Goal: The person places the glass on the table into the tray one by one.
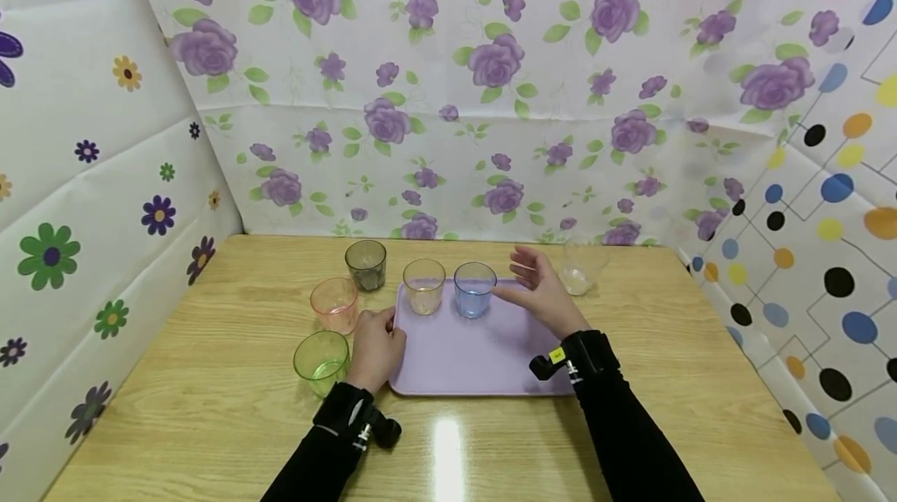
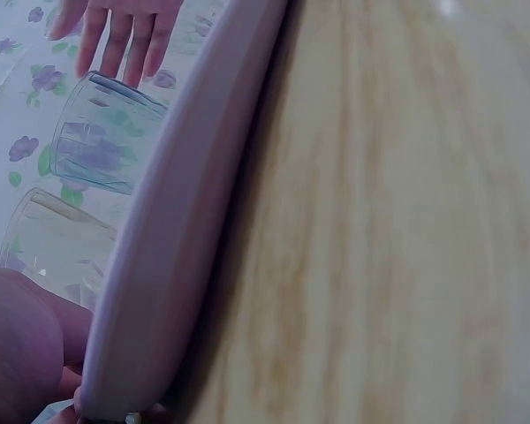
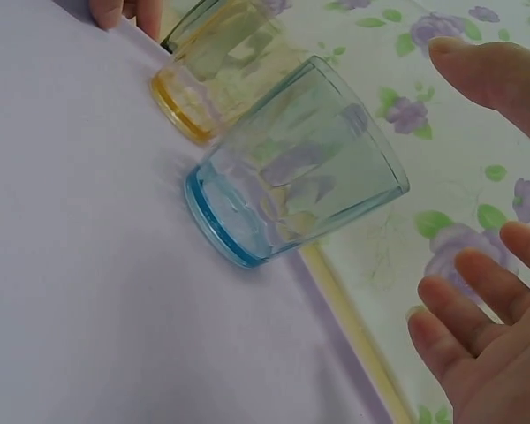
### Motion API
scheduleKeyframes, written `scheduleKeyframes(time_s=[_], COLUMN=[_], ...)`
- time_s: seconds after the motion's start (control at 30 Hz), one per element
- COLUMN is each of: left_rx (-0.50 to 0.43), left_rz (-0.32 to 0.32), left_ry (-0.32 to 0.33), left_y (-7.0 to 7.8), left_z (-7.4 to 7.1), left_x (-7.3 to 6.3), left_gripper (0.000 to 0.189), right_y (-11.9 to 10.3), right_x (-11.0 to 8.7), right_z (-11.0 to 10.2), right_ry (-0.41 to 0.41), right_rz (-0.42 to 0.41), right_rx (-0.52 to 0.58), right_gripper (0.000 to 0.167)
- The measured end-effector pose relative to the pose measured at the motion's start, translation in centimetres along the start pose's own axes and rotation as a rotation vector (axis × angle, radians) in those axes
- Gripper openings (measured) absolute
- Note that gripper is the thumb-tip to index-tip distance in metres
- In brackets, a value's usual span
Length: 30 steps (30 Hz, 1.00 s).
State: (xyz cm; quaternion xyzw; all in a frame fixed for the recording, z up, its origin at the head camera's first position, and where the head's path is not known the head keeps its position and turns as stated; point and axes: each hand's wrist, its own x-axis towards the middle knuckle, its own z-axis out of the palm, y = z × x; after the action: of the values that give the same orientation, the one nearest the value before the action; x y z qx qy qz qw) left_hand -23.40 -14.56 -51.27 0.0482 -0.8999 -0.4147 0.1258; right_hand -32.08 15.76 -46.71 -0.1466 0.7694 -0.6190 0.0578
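On the strap (image 1: 596, 352) of the right wrist a small yellow tag (image 1: 557, 356) is carried, its marks too small to be read. The lilac tray (image 1: 462, 366) is laid flat on the wooden table (image 1: 210, 416), in front of the person, with its long axis run from left to right and its raised rim turned up. By the left hand (image 1: 376, 350) the tray's left side is pinched, the thumb being kept at the rim and the fingers curled at the edge. The right hand (image 1: 541, 292) is spread, thumb held well away from the fingers, and nothing is held in it; the blue cup (image 1: 474, 296) is faced by its open palm, and in the right wrist view a gap is seen between cup and hand. The blue cup is stood upright on the back part of the tray, mouth up, its long axis vertical. The yellow cup (image 1: 423, 292) is placed just beside it, toward the back left corner, upright too. Off the tray to the left, the grey cup (image 1: 366, 267), the pink cup (image 1: 335, 307) and the green cup (image 1: 322, 366) are ranged upright from back to front, the last two near the left hand. A clear cup (image 1: 578, 280) is set on the table beyond the right hand
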Motion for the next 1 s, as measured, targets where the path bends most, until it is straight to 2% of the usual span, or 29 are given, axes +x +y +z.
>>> scheduleKeyframes(time_s=[1.0], left_rx=[0.006], left_rz=[0.008], left_ry=[0.011], left_y=[0.0], left_z=[0.2], left_x=[0.0], left_gripper=[0.047], right_y=[-1.8], right_x=[-0.5], right_z=[-3.5], right_ry=[0.077], right_rz=[-0.074], right_rx=[-0.024], right_gripper=[0.09])
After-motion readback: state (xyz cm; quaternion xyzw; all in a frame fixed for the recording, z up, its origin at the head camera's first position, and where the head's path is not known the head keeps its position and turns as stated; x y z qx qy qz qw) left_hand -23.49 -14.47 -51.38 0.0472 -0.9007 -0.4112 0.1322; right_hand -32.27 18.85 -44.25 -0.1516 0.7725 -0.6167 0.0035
